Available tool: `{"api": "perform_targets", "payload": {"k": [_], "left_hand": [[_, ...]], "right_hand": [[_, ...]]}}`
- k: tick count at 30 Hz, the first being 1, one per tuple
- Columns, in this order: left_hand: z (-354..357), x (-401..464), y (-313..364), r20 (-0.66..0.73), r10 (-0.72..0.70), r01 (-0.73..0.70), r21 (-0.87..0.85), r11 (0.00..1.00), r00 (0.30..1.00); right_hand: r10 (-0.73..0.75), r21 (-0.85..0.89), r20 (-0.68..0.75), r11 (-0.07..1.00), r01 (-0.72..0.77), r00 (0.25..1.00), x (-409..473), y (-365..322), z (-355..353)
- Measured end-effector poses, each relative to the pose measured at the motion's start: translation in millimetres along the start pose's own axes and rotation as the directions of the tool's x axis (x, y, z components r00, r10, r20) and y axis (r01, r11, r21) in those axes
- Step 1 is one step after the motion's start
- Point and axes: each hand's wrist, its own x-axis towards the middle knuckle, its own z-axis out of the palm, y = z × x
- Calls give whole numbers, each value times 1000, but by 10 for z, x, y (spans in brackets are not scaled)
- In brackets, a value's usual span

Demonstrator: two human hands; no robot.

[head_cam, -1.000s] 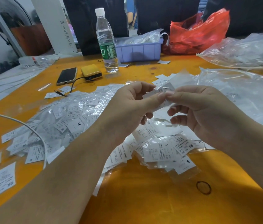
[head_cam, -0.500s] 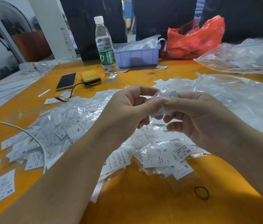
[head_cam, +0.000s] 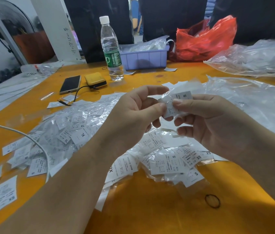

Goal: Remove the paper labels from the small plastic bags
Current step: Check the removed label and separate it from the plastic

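The left hand (head_cam: 133, 114) and the right hand (head_cam: 206, 119) both pinch one small bag (head_cam: 174, 105) between them. Its label (head_cam: 183, 95) sticks out upward, nearer the right fingers.

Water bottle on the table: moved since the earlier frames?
No. The water bottle stands upright against the left end of the purple tray, as before; its slight drift in the picture comes from the head camera.
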Motion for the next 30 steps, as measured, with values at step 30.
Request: {"api": "perform_targets", "payload": {"k": [30], "left_hand": [[-87,23,45,-163,-92,126,215,968,982]], "right_hand": [[-73,-250,-146,968,35,987,15,-10,-1]]}}
